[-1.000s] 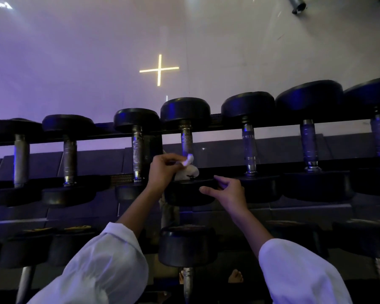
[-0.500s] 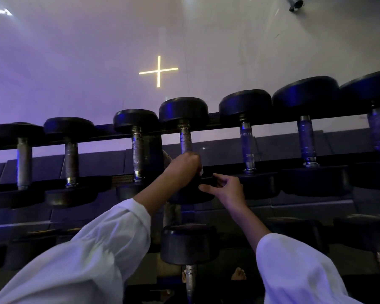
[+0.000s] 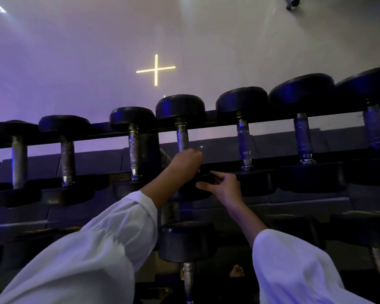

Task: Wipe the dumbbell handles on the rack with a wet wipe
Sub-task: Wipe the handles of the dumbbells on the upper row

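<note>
Now left hand [image 3: 185, 164] has closed round the handle [image 3: 182, 137], wipe gone from sight under it: wiping starts. Right hand [image 3: 225, 187], just beside, hangs loosely open, holding nothing.

Seven dumbbells [image 3: 241, 102] lie side by side across the upper tier of the rack [image 3: 97, 134], each with black round heads and a metal handle running front to back. The fourth handle [image 3: 182, 137], scuffed grey steel, has the left hand [image 3: 185, 163] curled round its near end. Another dumbbell [image 3: 187, 240] sits on the tier below.
</note>
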`<state>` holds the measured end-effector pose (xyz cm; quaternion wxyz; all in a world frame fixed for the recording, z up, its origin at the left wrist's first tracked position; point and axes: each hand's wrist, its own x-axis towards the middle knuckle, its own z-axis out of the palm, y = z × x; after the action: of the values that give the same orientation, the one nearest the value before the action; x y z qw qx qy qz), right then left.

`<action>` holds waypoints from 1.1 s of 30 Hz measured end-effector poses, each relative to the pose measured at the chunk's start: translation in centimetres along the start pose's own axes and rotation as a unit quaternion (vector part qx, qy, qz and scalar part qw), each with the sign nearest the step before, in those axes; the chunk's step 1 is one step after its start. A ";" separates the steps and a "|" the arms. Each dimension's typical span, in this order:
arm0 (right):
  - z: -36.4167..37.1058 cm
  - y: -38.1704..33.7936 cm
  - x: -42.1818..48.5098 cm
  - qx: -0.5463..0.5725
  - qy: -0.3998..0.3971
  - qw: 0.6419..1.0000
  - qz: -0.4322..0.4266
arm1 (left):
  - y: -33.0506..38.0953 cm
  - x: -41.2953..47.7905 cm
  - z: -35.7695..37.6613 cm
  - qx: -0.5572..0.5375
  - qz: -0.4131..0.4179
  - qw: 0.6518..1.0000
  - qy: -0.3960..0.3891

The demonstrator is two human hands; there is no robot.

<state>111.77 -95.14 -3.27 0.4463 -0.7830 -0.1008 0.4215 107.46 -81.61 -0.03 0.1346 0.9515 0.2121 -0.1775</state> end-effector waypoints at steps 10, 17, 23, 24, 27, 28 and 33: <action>-0.1 -0.1 -0.3 -0.012 0.006 1.000 -0.005 | -4.3 -4.5 1.3 -0.359 -0.149 0.916 0.106; -0.1 -0.3 -0.5 -0.014 0.005 1.000 -0.004 | -5.7 -2.6 2.3 -0.357 -0.227 0.905 0.044; -0.2 -0.4 -0.5 -0.018 0.004 1.000 -0.006 | -6.8 -3.5 1.6 -0.391 -0.165 0.905 0.031; -0.2 -0.4 -0.6 -0.018 0.007 1.000 -0.007 | -6.8 -3.7 1.5 -0.393 -0.157 0.906 0.027; -0.3 -0.5 -0.6 -0.019 0.002 1.000 -0.005 | -6.2 -3.1 1.6 -0.370 -0.183 0.910 0.030; -0.3 -0.6 -0.6 -0.018 0.001 1.000 -0.006 | -5.8 -2.9 1.7 -0.369 -0.201 0.907 0.033; -0.2 -0.5 -0.6 -0.011 0.005 1.000 -0.004 | -5.6 -3.3 2.0 -0.478 -0.235 0.846 0.016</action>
<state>111.67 -95.32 -2.43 0.4399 -0.7894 -0.1067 0.4147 101.60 -78.60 -1.57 0.5234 0.6937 0.4905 -0.0651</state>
